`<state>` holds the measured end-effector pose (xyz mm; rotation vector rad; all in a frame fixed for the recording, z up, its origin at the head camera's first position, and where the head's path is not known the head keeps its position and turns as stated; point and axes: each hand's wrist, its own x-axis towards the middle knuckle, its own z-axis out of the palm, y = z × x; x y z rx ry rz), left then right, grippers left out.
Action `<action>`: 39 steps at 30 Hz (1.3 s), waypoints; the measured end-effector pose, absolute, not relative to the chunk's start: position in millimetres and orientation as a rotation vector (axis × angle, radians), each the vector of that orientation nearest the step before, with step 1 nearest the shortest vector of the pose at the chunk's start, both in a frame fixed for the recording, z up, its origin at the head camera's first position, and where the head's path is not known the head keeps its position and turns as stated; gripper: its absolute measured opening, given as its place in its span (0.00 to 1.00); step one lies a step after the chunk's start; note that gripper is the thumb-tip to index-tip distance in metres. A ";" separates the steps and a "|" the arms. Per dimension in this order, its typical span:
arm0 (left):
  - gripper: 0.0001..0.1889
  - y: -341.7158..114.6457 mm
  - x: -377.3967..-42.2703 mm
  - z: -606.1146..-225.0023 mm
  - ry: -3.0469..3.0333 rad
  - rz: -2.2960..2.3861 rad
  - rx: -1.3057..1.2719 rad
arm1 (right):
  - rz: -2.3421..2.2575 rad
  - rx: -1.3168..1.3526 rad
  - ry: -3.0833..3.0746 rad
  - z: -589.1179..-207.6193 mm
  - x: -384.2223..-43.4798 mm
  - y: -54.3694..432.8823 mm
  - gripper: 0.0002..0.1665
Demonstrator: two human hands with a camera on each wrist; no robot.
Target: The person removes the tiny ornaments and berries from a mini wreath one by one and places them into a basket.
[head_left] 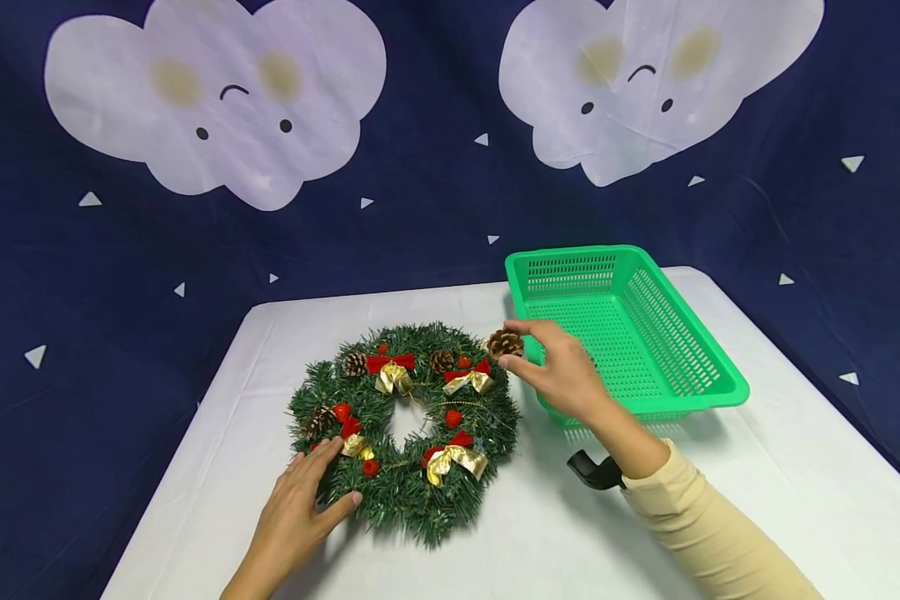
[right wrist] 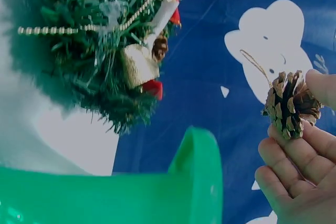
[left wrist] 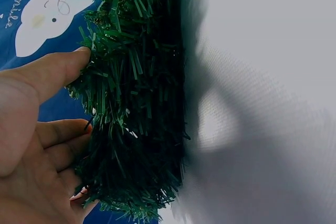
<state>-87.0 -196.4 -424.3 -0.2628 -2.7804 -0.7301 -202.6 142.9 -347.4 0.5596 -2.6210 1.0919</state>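
Note:
A green wreath (head_left: 420,508) of tinsel-like needles lies flat on the white table. It carries red and gold bows (head_left: 456,461), red berries (head_left: 453,418) and several pine cones. My left hand (head_left: 292,504) rests on its near left side, thumb and fingers spread over the needles. In the left wrist view the left thumb (left wrist: 68,66) touches the wreath's edge. Above the wreath's right rim, my right hand (head_left: 562,371) pinches a loose brown pine cone (head_left: 506,343) between thumb and fingertips. A thin gold loop hangs off that pine cone (right wrist: 289,106) in the right wrist view.
A green plastic basket (head_left: 690,333) with slotted sides stands right of the wreath, close behind the right hand. The right wrist has a black mount (head_left: 594,471) on it. White cloth covers the table (head_left: 570,550); a dark blue curtain (head_left: 435,167) with clouds hangs behind.

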 end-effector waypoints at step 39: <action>0.40 -196.4 -86.7 -425.1 -2.760 -0.707 -0.274 | 1.118 0.210 -2.611 -354.7 -231.9 223.9 0.34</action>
